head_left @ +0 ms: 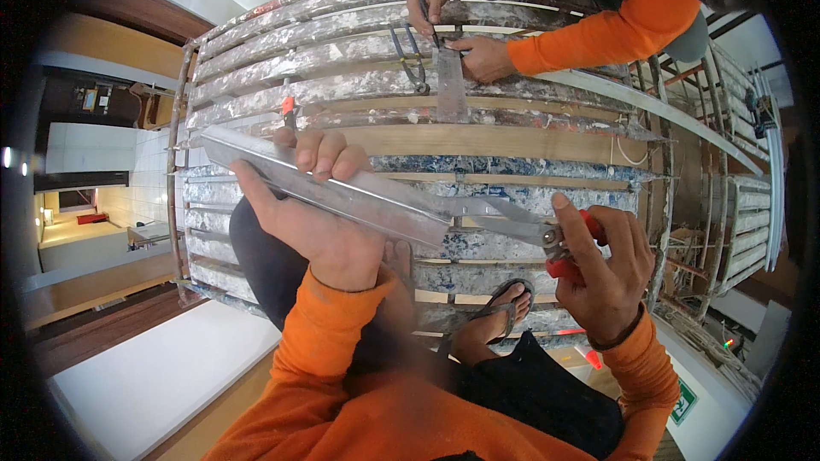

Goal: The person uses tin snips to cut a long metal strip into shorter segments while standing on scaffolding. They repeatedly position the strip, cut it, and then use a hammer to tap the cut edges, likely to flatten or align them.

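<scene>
My left hand [320,235] is wrapped round a long bent strip of thin silvery sheet metal [376,201], with thumb beneath and fingers curled over its upper edge. The strip slants down from upper left to the middle of the view. Closed round the red handles of a pair of tin snips [553,239] is my right hand [611,269], its index finger pointing up along the tool. The snips' blades are parted and reach toward the strip's right end. Whether the blade tips touch the metal I cannot tell.
Paint-spattered scaffold slats [299,43] with gaps between them form the platform. Across from me, a co-worker's hands [487,60] hold a pen-like tool to a flat metal piece [450,85]. Pincers [412,64] and an orange-tipped tool [288,107] lie nearby. My sandalled foot [504,312] rests below the snips.
</scene>
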The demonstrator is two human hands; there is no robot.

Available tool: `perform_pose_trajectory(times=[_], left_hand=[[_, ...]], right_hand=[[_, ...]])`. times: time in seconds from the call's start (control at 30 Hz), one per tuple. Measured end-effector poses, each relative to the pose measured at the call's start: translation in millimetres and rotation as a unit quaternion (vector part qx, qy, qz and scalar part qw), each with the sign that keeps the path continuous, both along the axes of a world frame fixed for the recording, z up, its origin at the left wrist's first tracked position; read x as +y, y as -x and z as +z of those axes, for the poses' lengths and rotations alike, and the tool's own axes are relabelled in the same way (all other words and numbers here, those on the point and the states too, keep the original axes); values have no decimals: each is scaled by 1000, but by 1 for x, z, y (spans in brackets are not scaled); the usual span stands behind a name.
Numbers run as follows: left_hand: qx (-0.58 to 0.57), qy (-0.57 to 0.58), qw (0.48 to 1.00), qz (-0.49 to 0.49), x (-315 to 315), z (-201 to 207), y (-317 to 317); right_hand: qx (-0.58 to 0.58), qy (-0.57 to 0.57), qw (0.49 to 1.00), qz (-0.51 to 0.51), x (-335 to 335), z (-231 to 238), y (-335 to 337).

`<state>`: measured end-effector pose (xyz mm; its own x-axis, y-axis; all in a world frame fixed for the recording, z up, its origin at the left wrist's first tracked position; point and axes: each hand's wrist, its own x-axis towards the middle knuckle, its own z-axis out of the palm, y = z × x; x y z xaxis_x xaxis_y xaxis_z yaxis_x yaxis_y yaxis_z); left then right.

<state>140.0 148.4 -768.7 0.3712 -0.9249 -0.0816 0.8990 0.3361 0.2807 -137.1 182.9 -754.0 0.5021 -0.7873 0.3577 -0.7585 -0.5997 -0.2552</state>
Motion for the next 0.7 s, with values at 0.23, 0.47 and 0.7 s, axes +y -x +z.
perform_pose_trajectory(times=[0.23, 0.47, 0.7], left_hand=[[24, 4, 1000, -19, -1, 0, 6], [-27, 2, 999, -18, 1, 1, 11], [-16, 13, 1000, -9, 0, 1, 8]], right_hand=[[16, 19, 999, 21, -2, -1, -2], [2, 1, 999, 33, -3, 4, -8], [0, -3, 999, 42, -5, -3, -5]])
